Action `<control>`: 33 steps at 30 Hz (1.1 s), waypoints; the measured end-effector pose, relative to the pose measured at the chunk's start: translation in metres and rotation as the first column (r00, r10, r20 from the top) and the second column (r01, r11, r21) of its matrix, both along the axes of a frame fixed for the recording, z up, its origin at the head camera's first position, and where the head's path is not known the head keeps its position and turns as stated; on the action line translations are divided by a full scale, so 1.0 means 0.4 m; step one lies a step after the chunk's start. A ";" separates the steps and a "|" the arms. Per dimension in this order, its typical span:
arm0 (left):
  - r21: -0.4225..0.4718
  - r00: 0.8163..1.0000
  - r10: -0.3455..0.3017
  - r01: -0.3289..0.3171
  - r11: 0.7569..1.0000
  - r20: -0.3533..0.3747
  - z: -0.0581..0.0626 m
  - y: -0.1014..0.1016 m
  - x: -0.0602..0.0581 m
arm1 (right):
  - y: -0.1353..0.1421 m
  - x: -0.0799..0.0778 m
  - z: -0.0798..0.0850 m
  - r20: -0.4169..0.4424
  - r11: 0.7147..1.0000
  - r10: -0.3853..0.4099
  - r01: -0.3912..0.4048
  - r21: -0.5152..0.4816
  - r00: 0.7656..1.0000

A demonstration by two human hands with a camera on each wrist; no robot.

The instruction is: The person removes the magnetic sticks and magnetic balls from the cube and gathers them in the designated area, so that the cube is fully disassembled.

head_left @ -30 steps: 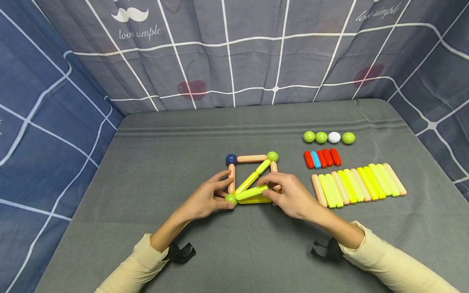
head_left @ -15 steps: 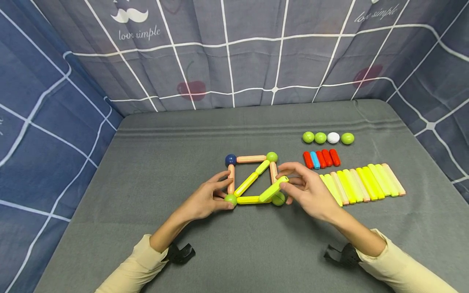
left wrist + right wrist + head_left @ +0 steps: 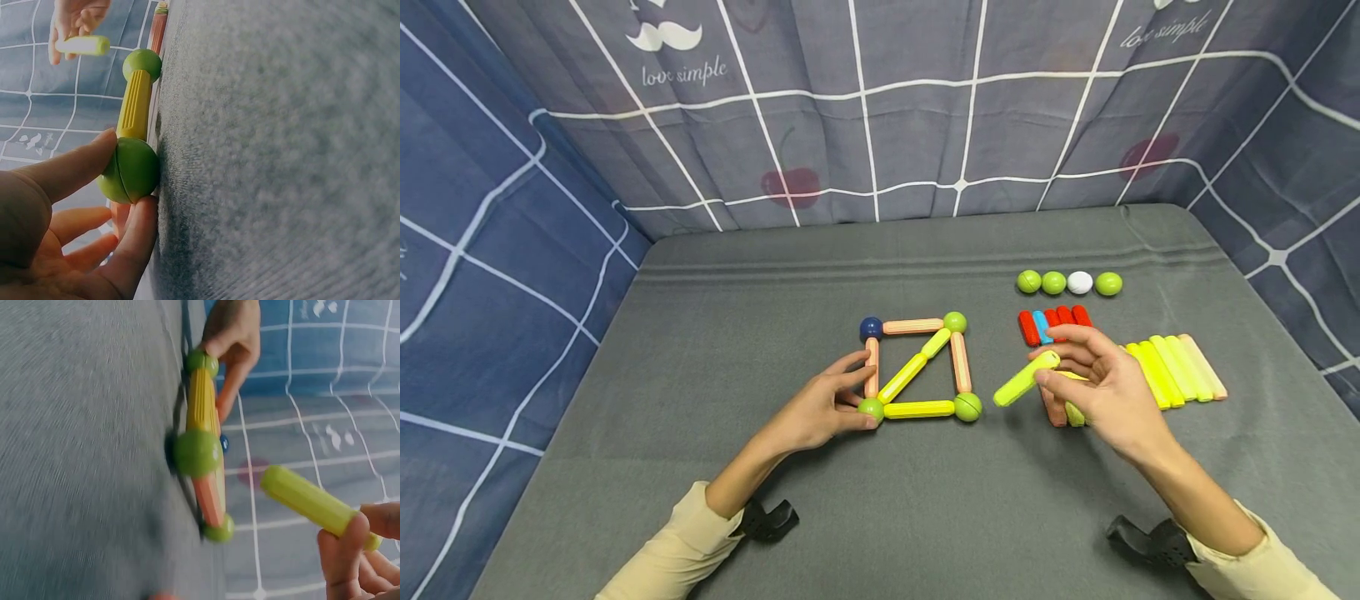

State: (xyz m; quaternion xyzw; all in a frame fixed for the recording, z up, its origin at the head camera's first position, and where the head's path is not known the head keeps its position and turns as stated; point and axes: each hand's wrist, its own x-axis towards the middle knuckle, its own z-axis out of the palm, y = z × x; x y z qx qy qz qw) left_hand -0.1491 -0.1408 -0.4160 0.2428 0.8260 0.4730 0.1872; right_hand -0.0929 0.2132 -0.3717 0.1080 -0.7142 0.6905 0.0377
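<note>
A square of rods and balls lies on the grey cloth, with a yellow diagonal (image 3: 903, 377) across it. My left hand (image 3: 823, 402) pinches the green ball (image 3: 129, 170) at its near left corner between thumb and finger. A yellow rod (image 3: 919, 409) runs from that ball to another green ball (image 3: 967, 407). Peach rods, a dark blue ball (image 3: 871, 327) and a far green ball (image 3: 955, 322) make up the other sides. To the right of the square, my right hand (image 3: 1101, 387) pinches a yellow-green rod (image 3: 1027, 378) by one end, raised above the cloth.
A row of yellow and peach rods (image 3: 1176, 371) lies at the right, partly hidden behind my right hand. Beyond it are short red rods (image 3: 1028, 328) with a blue one (image 3: 1042, 326). Farther back sit several green balls (image 3: 1054, 282) and a white ball (image 3: 1080, 282). Checked curtains enclose the table.
My right hand has carried the yellow-green rod away from the near left ball, rightward past the square, tilting it. The left hand stays on its ball.
</note>
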 end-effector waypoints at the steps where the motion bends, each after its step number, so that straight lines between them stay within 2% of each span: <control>1: 0.000 1.000 0.000 0.000 1.000 0.000 0.000 0.000 0.001 | 0.012 0.003 0.001 0.003 0.999 -0.023 0.023 -0.027 1.000; 4: -0.001 1.000 0.000 0.000 1.000 -0.001 -0.001 -0.001 0.003 | 0.052 0.011 0.001 -0.009 0.990 -0.105 0.104 -0.092 0.994; 9: 0.008 1.000 0.004 -0.004 1.000 0.010 -0.005 -0.004 0.006 | 0.135 0.020 -0.006 -0.054 0.970 -0.190 0.179 -0.164 0.980; 12: 0.010 1.000 0.001 -0.001 1.000 0.010 -0.006 -0.003 0.006 | 0.199 0.024 -0.005 -0.054 0.954 -0.275 0.266 -0.138 0.960; 13: 0.009 1.000 0.000 -0.001 1.000 0.010 -0.006 -0.002 0.005 | 0.222 0.025 -0.004 -0.059 0.947 -0.317 0.313 -0.068 0.947; 15: 0.004 1.000 0.000 0.000 1.000 0.009 -0.005 0.000 0.004 | 0.270 0.022 -0.002 -0.064 0.912 -0.400 0.404 0.076 0.914; 17: 0.003 1.000 -0.001 0.001 1.000 0.000 -0.005 0.000 0.003 | 0.319 0.015 0.000 -0.088 0.852 -0.460 0.467 0.236 0.884; 19: 0.001 1.000 0.004 -0.004 1.000 -0.001 -0.003 -0.001 0.002 | 0.364 0.003 -0.002 -0.111 0.792 -0.488 0.492 0.362 0.866; 21: -0.001 1.000 0.004 -0.004 1.000 -0.010 -0.003 -0.003 0.002 | 0.406 -0.011 -0.008 -0.107 0.778 -0.485 0.485 0.400 0.868; 24: 0.001 1.000 -0.001 0.001 1.000 -0.012 0.000 -0.004 0.002 | 0.455 -0.030 -0.023 -0.082 0.734 -0.478 0.449 0.510 0.874; 29: 0.004 1.000 0.000 0.000 1.000 0.002 0.003 -0.004 0.004 | 0.499 -0.061 -0.044 -0.023 0.606 -0.500 0.368 0.705 0.866; 33: 0.002 1.000 0.007 -0.007 1.000 0.013 0.004 -0.003 0.005 | 0.511 -0.077 -0.054 -0.013 0.546 -0.499 0.326 0.772 0.867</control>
